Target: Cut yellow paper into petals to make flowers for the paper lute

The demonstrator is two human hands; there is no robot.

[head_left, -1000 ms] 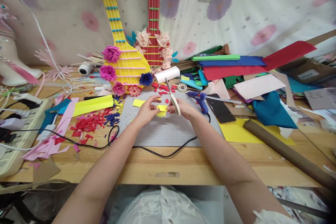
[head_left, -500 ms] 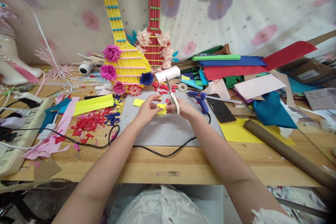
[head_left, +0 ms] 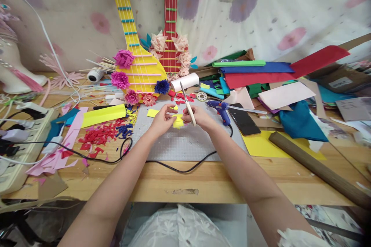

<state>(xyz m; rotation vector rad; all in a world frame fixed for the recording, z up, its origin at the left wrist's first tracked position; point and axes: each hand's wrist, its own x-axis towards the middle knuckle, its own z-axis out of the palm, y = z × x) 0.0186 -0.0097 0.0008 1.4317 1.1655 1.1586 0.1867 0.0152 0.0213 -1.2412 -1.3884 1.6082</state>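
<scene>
Over the grey cutting mat (head_left: 179,146), my left hand (head_left: 162,120) pinches a small piece of yellow paper (head_left: 178,121). My right hand (head_left: 199,117) is closed on a pair of scissors (head_left: 189,110) with white handles, its blades pointing up and away from me. The right fingertips are close to the yellow piece; whether they touch it I cannot tell. A strip of yellow paper (head_left: 152,113) lies on the mat just behind my left hand. Red paper pieces (head_left: 182,96) are scattered at the mat's far edge.
A blue glue gun (head_left: 222,112) and a phone (head_left: 244,119) lie right of my hands. Behind stand a yellow paper guitar (head_left: 145,69) and a red one (head_left: 170,52). Paper scraps (head_left: 100,135) and a power strip (head_left: 27,150) are left; a brown roll (head_left: 315,168) lies right.
The scissors have tilted slightly to the left in my right hand. The yellow piece between my hands has turned a little, and my left hand has barely moved.
</scene>
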